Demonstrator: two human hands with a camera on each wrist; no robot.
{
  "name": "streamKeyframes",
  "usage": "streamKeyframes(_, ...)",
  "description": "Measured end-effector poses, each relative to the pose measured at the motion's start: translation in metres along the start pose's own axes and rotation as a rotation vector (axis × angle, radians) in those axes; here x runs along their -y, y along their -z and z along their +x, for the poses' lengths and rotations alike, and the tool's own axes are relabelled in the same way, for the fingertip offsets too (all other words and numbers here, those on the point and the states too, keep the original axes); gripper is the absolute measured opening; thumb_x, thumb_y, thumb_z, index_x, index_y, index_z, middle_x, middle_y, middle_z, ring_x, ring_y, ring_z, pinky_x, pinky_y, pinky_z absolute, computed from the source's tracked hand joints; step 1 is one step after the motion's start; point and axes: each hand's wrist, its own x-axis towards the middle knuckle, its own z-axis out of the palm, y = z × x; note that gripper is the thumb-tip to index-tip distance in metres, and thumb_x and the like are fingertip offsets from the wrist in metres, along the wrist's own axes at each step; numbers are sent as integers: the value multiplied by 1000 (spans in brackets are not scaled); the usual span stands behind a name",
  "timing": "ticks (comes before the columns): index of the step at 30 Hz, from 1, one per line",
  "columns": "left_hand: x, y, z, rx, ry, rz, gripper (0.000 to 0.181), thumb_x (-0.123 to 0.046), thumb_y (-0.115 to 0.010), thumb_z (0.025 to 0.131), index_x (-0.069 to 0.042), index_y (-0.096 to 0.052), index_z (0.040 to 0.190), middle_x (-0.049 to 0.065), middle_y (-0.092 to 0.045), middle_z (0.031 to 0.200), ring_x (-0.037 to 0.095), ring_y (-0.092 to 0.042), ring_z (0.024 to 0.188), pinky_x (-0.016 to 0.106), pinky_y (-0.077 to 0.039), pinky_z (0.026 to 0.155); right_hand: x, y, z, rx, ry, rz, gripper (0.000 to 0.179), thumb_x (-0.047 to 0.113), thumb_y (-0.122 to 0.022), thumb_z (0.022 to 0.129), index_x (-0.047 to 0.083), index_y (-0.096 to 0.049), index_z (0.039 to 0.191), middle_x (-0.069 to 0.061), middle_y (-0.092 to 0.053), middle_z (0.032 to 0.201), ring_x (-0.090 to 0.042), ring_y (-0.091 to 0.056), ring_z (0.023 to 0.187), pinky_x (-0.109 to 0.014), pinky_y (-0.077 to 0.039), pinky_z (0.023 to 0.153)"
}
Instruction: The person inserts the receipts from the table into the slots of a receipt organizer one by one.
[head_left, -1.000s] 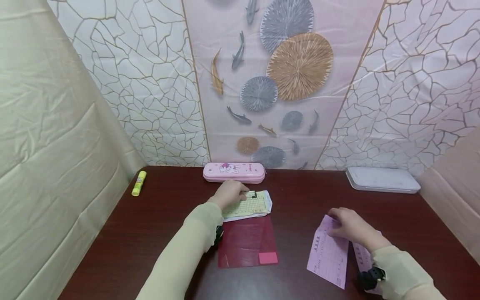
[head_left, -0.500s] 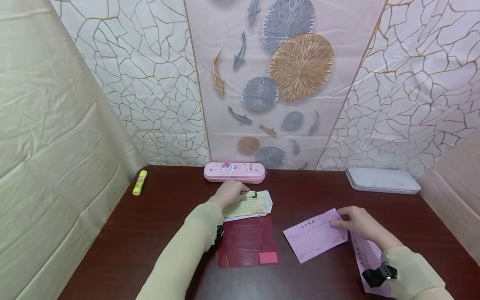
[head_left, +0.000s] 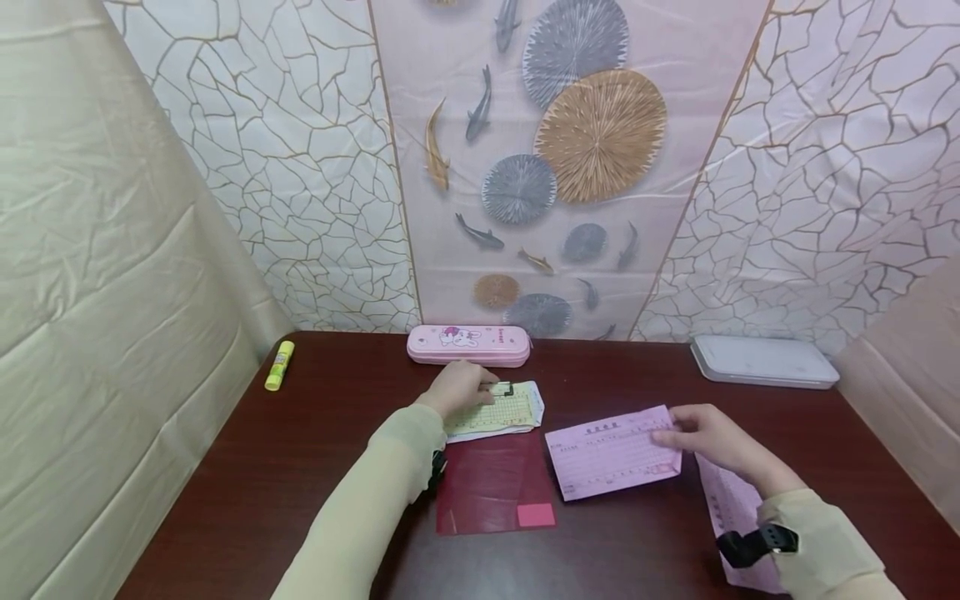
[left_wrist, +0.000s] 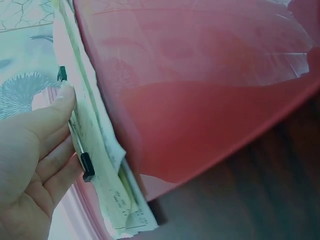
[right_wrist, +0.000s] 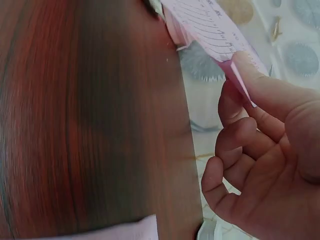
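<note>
My left hand (head_left: 457, 390) pinches a wire clip (left_wrist: 87, 167) with black ends at the top edge of a translucent red folder (head_left: 483, 487). Under that clip lies a stack of yellow and white printed slips (head_left: 512, 412). My right hand (head_left: 712, 437) holds a pink printed slip (head_left: 611, 454) by its right edge, between thumb and curled fingers. The slip's left edge reaches close to the folder's right side. A second pink slip (head_left: 733, 508) lies on the table, partly covered by the right wrist.
A pink pencil case (head_left: 468, 346) with a rabbit print stands at the back, just behind the left hand. At the back right is a white flat case (head_left: 765, 361). A yellow glue stick (head_left: 279, 365) lies near the left edge of the dark wooden table (head_left: 345, 375).
My right hand has turned the pink slip from upright to sideways and brought it left towards the folder, uncovering more of the second slip. The left hand has stayed at the clip.
</note>
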Motion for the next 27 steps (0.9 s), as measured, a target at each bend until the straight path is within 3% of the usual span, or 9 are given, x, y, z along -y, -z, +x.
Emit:
streamKeyframes(7,0,-5,0,-30,-32,63,36,-27,-76,94,-13,-75,128,0,-75,125,20,-69,120,34,-52,106,7,-12,8,18,-65,103,27,17,-74,96,-6,-72,111,-6,-76,91,-7,-61,77,-25,-49,69)
streamKeyframes(18,-2,-5,2,-43,-49,121,35,-28,-76,94,-14,-76,126,0,-76,122,19,-70,118,33,-52,106,20,-42,27,-8,-155,276,23,12,-74,95,-10,-67,96,5,-49,59,-8,-43,54,-22,-36,49)
streamKeyframes(27,-2,-3,1,-40,-34,117,35,-28,-77,94,-12,-76,125,1,-76,122,19,-70,118,34,-52,105,27,-68,47,-53,-219,334,23,14,-71,98,-8,-67,93,4,-50,58,-10,-46,53,-23,-39,49)
